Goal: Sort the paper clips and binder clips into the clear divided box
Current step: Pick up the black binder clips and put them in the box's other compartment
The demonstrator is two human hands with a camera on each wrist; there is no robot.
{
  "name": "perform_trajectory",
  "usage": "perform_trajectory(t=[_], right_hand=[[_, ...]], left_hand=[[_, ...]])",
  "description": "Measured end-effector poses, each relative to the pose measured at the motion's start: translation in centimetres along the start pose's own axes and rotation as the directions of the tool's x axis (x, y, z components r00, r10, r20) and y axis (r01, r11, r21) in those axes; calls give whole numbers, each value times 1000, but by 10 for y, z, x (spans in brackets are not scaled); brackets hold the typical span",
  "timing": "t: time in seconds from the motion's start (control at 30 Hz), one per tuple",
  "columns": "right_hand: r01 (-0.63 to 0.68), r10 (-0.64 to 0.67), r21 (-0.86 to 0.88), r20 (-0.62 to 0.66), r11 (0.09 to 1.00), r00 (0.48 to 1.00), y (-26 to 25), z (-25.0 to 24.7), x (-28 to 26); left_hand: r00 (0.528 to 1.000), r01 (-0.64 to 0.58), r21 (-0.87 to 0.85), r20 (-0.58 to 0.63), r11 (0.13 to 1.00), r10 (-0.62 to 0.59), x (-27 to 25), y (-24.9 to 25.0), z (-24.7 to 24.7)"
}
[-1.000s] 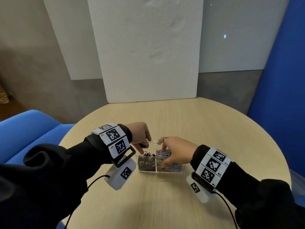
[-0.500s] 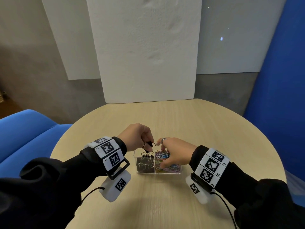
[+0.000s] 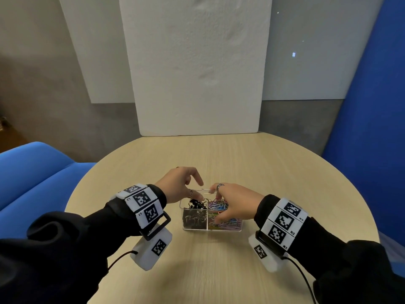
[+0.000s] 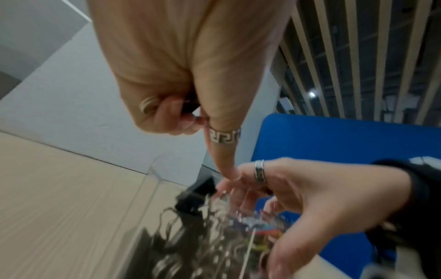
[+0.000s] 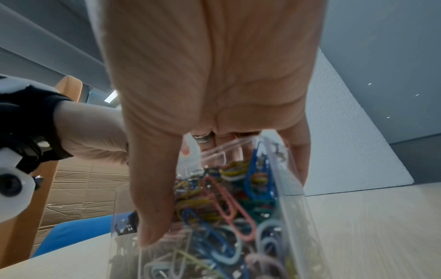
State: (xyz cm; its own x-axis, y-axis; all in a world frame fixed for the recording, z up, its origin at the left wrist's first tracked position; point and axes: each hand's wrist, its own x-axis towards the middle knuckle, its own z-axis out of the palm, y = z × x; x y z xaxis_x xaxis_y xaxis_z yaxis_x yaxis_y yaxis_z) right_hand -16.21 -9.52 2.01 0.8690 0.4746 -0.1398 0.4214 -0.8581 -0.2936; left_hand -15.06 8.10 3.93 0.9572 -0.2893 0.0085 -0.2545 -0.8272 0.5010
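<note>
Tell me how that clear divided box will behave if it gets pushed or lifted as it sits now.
The clear divided box looks rigid: thin, straight, hard walls. Its smooth base on the wooden table would probably slide rather than tip, being low and wide. Heaped paper clips and binder clips likely make it heavy for its size, and tilting may spill them.
</note>
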Motion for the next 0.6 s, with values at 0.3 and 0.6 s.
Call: perform_trajectory(t=[0.3,0.6], right_hand=[[5,-5,1,-5,1000,1000,0,0,-2],[1,-1,-9,1,1000,1000,-1,0,-1]], left_hand=[[987,161,-585,75,795,-145,-1,6,-10],[996,-68,-509,-81,858,31,-3,-7,4]])
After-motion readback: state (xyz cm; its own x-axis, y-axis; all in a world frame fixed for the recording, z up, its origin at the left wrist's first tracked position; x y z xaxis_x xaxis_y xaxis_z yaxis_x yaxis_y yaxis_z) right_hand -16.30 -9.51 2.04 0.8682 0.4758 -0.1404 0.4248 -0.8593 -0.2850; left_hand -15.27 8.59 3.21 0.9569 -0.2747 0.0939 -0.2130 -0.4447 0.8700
